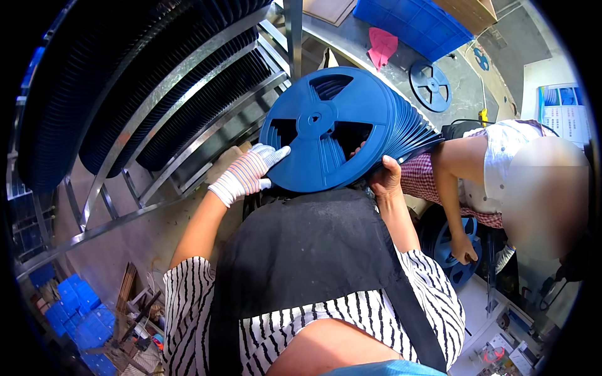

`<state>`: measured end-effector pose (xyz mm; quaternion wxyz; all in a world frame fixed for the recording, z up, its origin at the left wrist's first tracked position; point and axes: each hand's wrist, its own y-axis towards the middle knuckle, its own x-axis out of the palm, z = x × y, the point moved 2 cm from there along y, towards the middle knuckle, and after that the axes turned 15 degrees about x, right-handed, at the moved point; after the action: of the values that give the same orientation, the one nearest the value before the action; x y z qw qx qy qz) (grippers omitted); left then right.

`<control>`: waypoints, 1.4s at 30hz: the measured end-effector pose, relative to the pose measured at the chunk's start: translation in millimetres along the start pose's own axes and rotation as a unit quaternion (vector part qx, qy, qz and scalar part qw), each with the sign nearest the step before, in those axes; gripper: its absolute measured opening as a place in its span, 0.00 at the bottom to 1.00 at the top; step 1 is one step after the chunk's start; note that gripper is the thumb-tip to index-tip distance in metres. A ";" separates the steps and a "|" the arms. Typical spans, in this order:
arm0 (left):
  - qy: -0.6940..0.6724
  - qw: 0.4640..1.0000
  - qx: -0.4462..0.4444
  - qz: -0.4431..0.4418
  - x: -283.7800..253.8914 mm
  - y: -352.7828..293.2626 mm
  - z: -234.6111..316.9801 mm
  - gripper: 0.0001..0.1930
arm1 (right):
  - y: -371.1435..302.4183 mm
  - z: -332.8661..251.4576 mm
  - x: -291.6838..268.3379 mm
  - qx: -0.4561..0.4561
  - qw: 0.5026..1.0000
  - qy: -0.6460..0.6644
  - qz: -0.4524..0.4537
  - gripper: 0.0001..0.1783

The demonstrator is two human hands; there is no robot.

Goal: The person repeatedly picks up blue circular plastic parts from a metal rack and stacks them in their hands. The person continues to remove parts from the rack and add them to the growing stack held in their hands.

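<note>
A thick stack of blue plastic reels (360, 103) stands before my body, its front reel facing me with a central hub and wide cut-outs. My left hand (244, 172), in a striped white knit glove, is at the lower left rim, fingers lying over the front face and the thumb below the edge. On the lower right, my bare right hand (385, 177) grips the rim; its thumb shows outside, and fingertips appear through a cut-out. The reels behind fan out toward the right. What bears the stack from below is hidden.
At left rises a metal rack (132, 141) filled with rows of dark reels. Beyond the stack, a grey table (401, 72) holds a blue crate (414, 25), a pink cloth (382, 47) and a single reel (430, 86). Close on the right, a co-worker (495, 156) handles another reel (461, 274).
</note>
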<state>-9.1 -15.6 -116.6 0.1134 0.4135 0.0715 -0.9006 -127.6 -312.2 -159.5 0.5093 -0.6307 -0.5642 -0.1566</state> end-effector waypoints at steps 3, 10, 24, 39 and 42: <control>-0.037 0.998 0.034 0.041 3.1 -5.9 9.9 0.40 | -1.1 -1.3 0.8 0.002 1.000 0.002 -0.011 0.36; 0.043 0.950 0.002 0.308 -10.5 -34.0 23.3 0.30 | 4.5 -5.1 5.9 -0.020 0.999 0.009 -0.044 0.36; -0.524 0.495 -0.049 0.691 21.3 -151.4 53.0 0.16 | 23.6 -0.4 9.8 0.016 0.992 0.004 -0.122 0.35; -0.472 0.424 -0.001 0.773 38.8 -152.2 90.1 0.12 | 35.7 -15.4 13.6 0.052 0.986 -0.023 -0.154 0.34; -0.444 0.408 0.052 0.796 41.9 -150.2 88.9 0.12 | 38.9 -14.1 12.5 0.050 0.985 -0.016 -0.165 0.34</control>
<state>-139.9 103.4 -85.6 0.7735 -0.1684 -0.3973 -0.4641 -84.4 -310.8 -161.9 0.4985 -0.5046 -0.6758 -0.2002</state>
